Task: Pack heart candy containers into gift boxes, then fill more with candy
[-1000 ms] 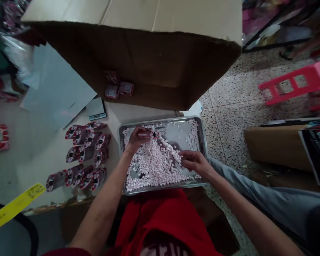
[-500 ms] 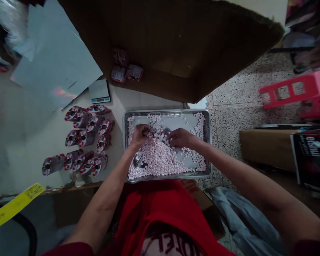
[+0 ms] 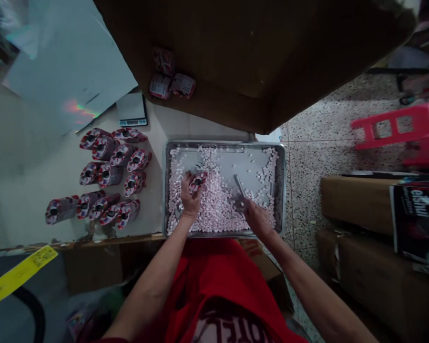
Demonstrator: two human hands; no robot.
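A rectangular metal tray [image 3: 224,234] holds many small pale pink pieces [image 3: 214,202], heaped mostly in its middle and left. Over the left part of the heap, my left hand [image 3: 190,197] is closed on a small red-and-white packet [image 3: 198,182] with a dark round opening facing up. My right hand [image 3: 257,216] is wrapped round a metal scoop [image 3: 240,186] at the right side of the heap. The scoop's lower part is blurred among the pieces. Several similar packets [image 3: 109,175] stand grouped on the table left of the tray.
Beyond the tray is a large open cardboard box [image 3: 218,112] with three packets [image 3: 183,85] inside. A small digital scale [image 3: 131,108] lies left of it. On the right, cardboard boxes [image 3: 357,200] and a red plastic stool [image 3: 396,126] stand on the speckled floor.
My hands were close together over the heap. Now my right hand has drawn back toward me and right with the scoop, and the packet in my left hand shows its opening.
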